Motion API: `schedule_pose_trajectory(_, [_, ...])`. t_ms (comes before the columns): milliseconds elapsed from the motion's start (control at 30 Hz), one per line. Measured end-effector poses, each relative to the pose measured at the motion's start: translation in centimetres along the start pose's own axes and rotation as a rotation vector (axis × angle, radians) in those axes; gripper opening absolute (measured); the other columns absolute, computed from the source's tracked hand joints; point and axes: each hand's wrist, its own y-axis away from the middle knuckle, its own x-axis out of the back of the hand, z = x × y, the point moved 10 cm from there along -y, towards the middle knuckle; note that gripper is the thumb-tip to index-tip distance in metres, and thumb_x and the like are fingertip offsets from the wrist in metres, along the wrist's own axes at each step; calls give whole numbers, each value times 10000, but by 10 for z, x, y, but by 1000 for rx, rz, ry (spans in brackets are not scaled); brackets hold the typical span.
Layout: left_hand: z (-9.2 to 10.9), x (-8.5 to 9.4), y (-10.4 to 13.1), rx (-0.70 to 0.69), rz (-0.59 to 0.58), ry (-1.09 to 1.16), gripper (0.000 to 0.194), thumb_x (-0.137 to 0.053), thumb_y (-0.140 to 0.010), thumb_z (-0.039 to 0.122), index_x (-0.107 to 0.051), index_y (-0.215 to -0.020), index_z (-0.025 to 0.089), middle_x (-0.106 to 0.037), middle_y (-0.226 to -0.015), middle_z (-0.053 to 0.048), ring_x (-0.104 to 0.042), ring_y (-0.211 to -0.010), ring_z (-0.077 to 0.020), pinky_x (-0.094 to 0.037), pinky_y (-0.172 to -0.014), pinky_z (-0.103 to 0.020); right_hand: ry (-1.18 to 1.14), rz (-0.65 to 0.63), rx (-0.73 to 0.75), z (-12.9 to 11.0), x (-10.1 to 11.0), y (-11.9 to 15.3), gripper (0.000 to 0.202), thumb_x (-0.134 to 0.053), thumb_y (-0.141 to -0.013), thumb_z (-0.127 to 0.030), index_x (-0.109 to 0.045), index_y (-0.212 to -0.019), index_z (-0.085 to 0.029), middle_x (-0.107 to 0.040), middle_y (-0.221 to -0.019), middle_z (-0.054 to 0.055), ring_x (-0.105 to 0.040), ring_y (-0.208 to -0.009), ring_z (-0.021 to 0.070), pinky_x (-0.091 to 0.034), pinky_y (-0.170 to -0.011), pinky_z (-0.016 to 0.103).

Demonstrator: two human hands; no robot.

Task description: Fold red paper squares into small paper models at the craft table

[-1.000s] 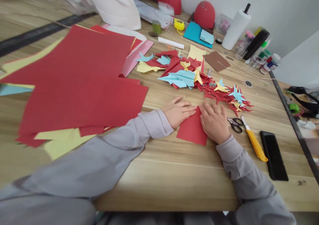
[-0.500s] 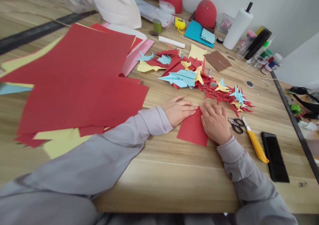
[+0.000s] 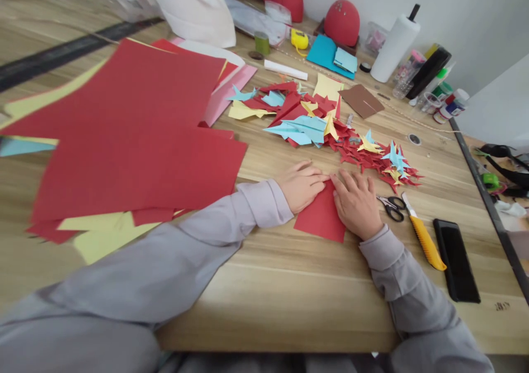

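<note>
A small piece of red paper (image 3: 320,216) lies flat on the wooden table in front of me, its top narrowing to a point under my fingers. My left hand (image 3: 303,187) rests over its upper left edge, fingers stretched out and fingertips at the tip. Across the right edge lies my right hand (image 3: 359,203), fingers apart and pressing down, its index fingertip close to the left fingertips. Just beyond both hands is a heap of folded red, blue and yellow paper pieces (image 3: 355,155), some shaped like planes. The paper under my palms is hidden.
Large red sheets (image 3: 136,136) are stacked at left. To the right lie black-handled scissors (image 3: 394,207), a yellow utility knife (image 3: 425,238) and a black phone (image 3: 458,260). Farther back are a yellow tape measure (image 3: 299,39), blue paper (image 3: 324,53) and a white bottle (image 3: 392,50).
My left hand has slid slightly right along the paper's edge, bringing its fingertips nearer the right hand. My right hand has barely moved.
</note>
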Motion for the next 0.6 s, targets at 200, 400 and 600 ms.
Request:
schedule_pose_trajectory(200, [0, 6, 1, -29, 11, 15, 281, -464, -841, 197, -629, -1068, 180, -657, -1186, -50, -520, -1114, -201, -265, -1077, -452, -24, 15, 0, 0, 1, 0, 428, -335, -939, -293, -450, -1348, -242, -477, -1394, 92, -390, -1223, 298, -273, -1015, 521])
schedule_pose_trajectory(400, [2, 9, 5, -88, -39, -9, 238, -492, -806, 227, -662, -967, 190, -692, -1101, -41, -538, -1048, -210, -276, -1081, -443, -18, 2, -14, 2, 1, 0, 431, -317, -944, -307, -441, -1355, -264, -471, -1402, 81, -400, -1227, 297, -291, -1004, 535])
schedule_pose_trajectory(600, [3, 13, 9, -123, -26, -17, 154, -513, -765, 257, -657, -780, 206, -713, -853, -56, -536, -899, -221, -344, -1002, -459, -10, -7, -14, 2, 0, 0, 436, -334, -938, -308, -436, -1359, -263, -465, -1406, 89, -397, -1232, 298, -299, -999, 532])
